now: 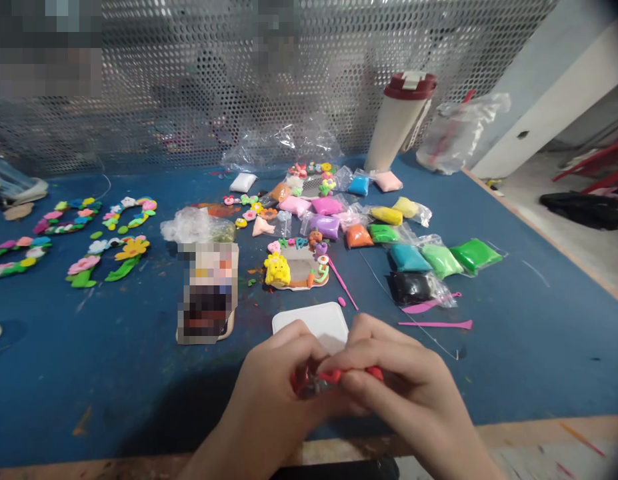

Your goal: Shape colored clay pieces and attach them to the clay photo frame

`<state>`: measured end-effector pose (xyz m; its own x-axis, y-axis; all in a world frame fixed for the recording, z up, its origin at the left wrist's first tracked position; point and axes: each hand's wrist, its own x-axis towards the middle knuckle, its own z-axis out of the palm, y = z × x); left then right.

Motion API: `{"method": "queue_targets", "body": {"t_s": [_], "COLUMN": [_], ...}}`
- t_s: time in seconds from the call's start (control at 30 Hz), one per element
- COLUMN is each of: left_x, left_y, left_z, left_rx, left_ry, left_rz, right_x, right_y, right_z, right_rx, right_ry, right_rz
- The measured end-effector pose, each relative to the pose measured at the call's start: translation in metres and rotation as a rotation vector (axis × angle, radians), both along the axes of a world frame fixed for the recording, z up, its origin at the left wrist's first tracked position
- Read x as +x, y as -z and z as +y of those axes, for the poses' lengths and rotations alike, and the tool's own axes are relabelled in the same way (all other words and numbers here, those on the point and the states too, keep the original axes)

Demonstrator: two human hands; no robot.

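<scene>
Near the table's front edge, my left hand (pixel 271 373) is closed around a small clear packet of red clay (pixel 301 379), partly hidden by the fingers. My right hand (pixel 403 367) pinches a piece of red clay (pixel 331 377) between thumb and fingers, right beside the packet. More red shows behind the right fingers. Just beyond both hands lies a white rectangular lid or tray (pixel 309 319). A small pink clay ball (pixel 341 302) rests past its far right corner. Farther back sits a small frame decorated with clay figures (pixel 303 283), a yellow one among them.
Several bagged clays, including a black packet (pixel 411 288) and a green packet (pixel 475 256), spread across the right. Pink modelling tools (pixel 435 325) lie nearby. A phone (pixel 209 293) and flower-decorated clay rings (pixel 109 260) are on the left. A tumbler (pixel 399 123) stands by the perforated metal panel (pixel 189 87).
</scene>
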<state>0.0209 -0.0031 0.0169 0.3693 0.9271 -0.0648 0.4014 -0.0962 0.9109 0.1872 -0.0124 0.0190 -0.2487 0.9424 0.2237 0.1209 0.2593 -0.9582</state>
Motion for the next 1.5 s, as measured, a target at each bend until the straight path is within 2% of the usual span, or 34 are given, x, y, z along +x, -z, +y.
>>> {"method": "queue_targets", "body": {"t_s": [0.13, 0.23, 0.33, 0.43, 0.5, 0.57, 0.7, 0.77, 0.93, 1.07, 1.17, 1.27, 1.5], "left_x": [-0.001, -0.003, -0.005, -0.008, -0.010, -0.010, -0.007, -0.005, -0.007, -0.010, -0.008, -0.002, 0.011], "left_y": [0.003, 0.004, 0.005, 0.008, 0.009, 0.010, 0.011, 0.014, 0.026, 0.036, 0.036, 0.032, 0.027], "left_z": [-0.001, 0.000, 0.000, -0.003, -0.005, -0.006, -0.003, 0.000, 0.010, 0.013, 0.014, 0.016, 0.025], "left_rx": [0.197, 0.357, 0.654, 0.926, 0.987, 0.985, 0.919, 0.864, 0.686, 0.655, 0.649, 0.650, 0.546], "left_ry": [-0.015, -0.049, -0.069, 0.038, 0.049, -0.031, -0.287, -0.314, -0.217, -0.215, -0.181, -0.088, 0.112], "left_rz": [0.140, 0.209, 0.279, 0.299, 0.322, 0.340, 0.341, 0.361, 0.414, 0.512, 0.570, 0.586, 0.663], "right_x": [0.006, 0.009, 0.008, 0.004, 0.002, 0.001, -0.006, -0.012, -0.019, -0.015, -0.012, -0.008, -0.006], "right_y": [-0.003, -0.001, 0.006, 0.011, 0.014, 0.017, 0.021, 0.025, 0.035, 0.040, 0.040, 0.039, 0.039], "right_z": [0.000, 0.001, 0.005, 0.007, 0.006, 0.004, 0.004, 0.007, 0.016, 0.017, 0.016, 0.013, 0.008], "right_rx": [-0.087, -0.113, -0.237, -0.420, -0.501, -0.557, -0.718, -0.761, -0.720, -0.678, -0.628, -0.565, -0.556], "right_ry": [-0.163, -0.073, 0.046, -0.053, -0.122, -0.136, -0.135, -0.115, 0.107, 0.170, 0.294, 0.415, 0.331], "right_rz": [-0.057, -0.053, 0.005, 0.134, 0.255, 0.397, 0.605, 0.640, 0.619, 0.676, 0.651, 0.596, 0.654]}}
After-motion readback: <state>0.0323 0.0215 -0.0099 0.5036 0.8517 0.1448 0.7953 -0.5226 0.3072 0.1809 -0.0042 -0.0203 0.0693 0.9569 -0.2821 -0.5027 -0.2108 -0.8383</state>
